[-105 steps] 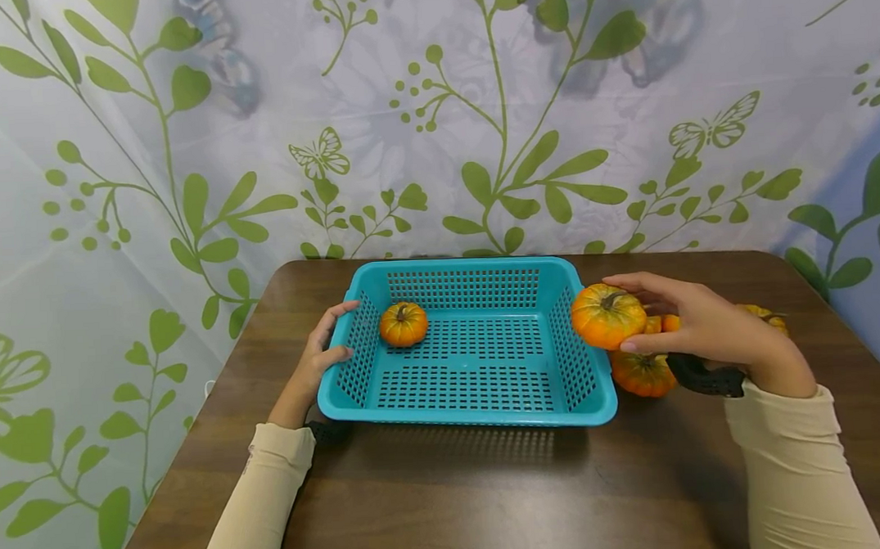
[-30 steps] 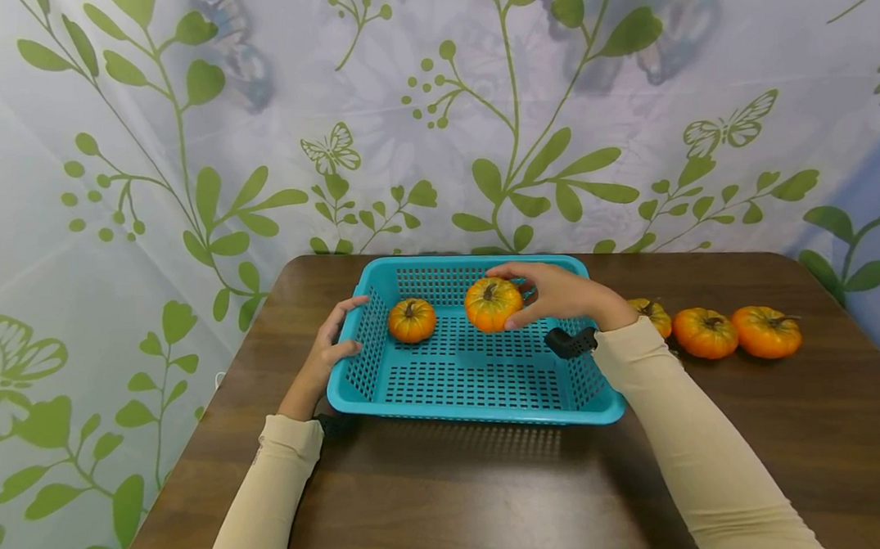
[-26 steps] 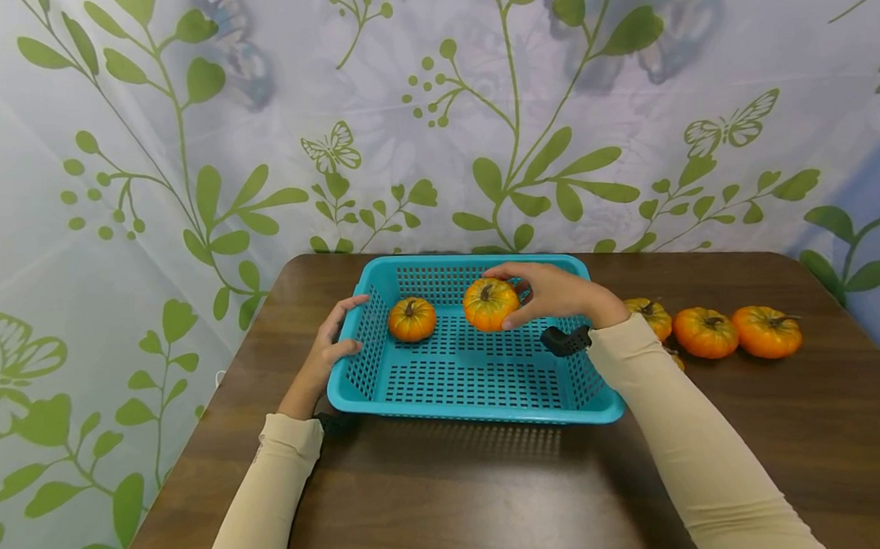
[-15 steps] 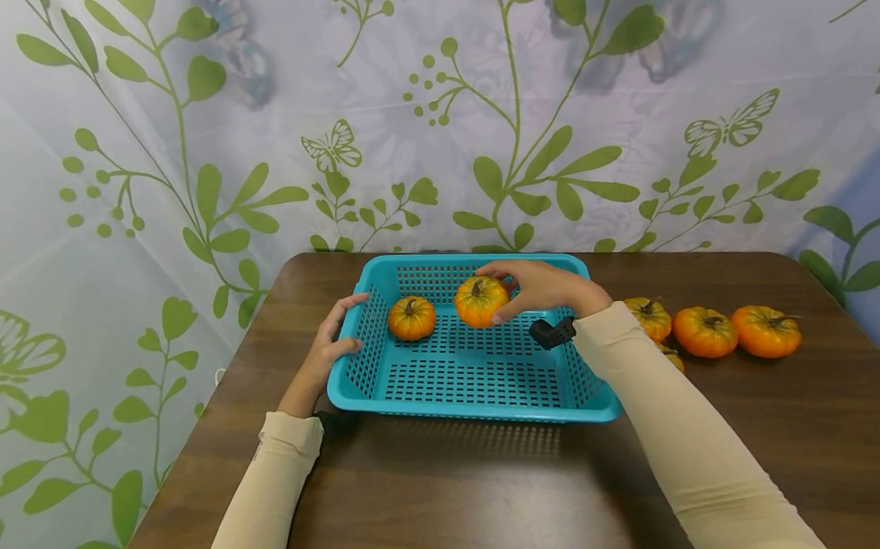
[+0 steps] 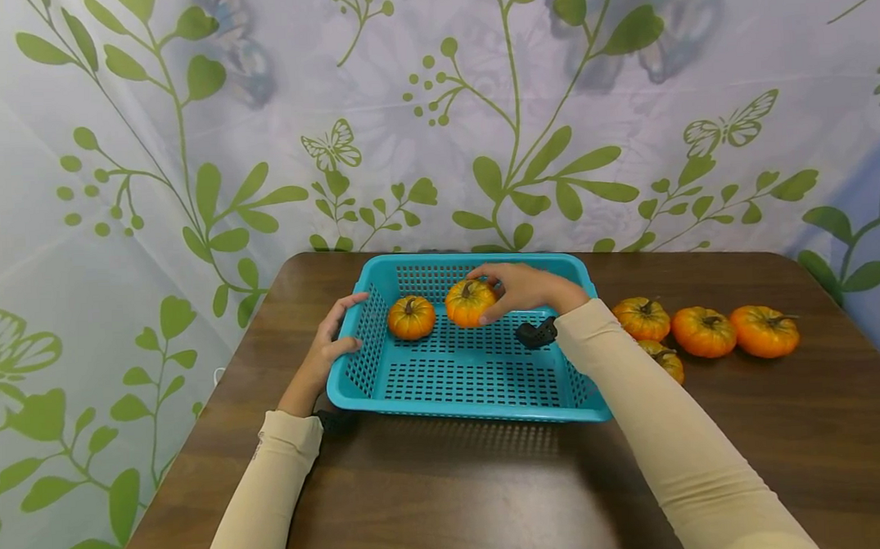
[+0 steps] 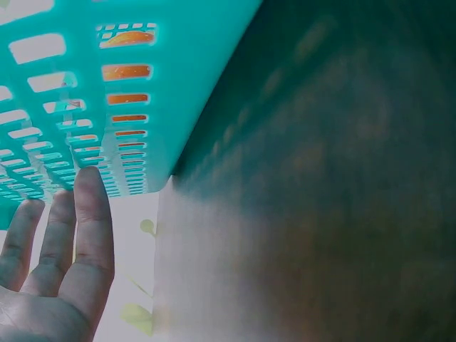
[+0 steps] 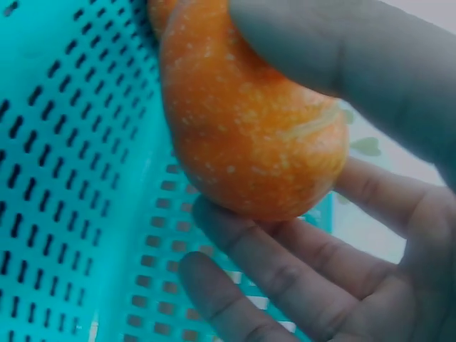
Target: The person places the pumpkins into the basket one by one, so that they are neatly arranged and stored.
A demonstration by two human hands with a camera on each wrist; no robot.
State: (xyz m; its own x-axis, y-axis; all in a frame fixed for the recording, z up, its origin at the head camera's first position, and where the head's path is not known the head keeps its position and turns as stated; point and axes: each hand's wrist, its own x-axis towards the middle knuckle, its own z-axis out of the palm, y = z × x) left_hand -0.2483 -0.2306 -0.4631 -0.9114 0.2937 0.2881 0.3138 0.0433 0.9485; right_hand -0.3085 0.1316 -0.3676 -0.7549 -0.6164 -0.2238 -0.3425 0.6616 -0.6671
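My right hand [image 5: 523, 289] grips a small orange pumpkin [image 5: 468, 303], its thumb on one side and fingers on the other. That pumpkin is within the basket area, right beside another small pumpkin [image 5: 411, 317] at the left end. In the right wrist view the gripped pumpkin [image 7: 249, 128] appears above the slotted floor; whether it touches the floor I cannot tell. The turquoise basket [image 5: 470, 417] stands on the table. At its left rim my left hand [image 5: 324, 349] holds on, thumb and a finger over the edge; in the left wrist view other fingers [image 6: 92, 221] lie against the outer wall.
Several more small pumpkins [image 5: 703, 332] sit on the brown wooden table [image 5: 450, 495] right of the basket, some close behind the right forearm. A leaf-patterned cloth [image 5: 434, 144] hangs along the table's back and left.
My right hand has carried the pumpkin leftward from the basket's right rim, over the inside, to beside the other pumpkin, sinking slightly. The left hand keeps its place on the rim.
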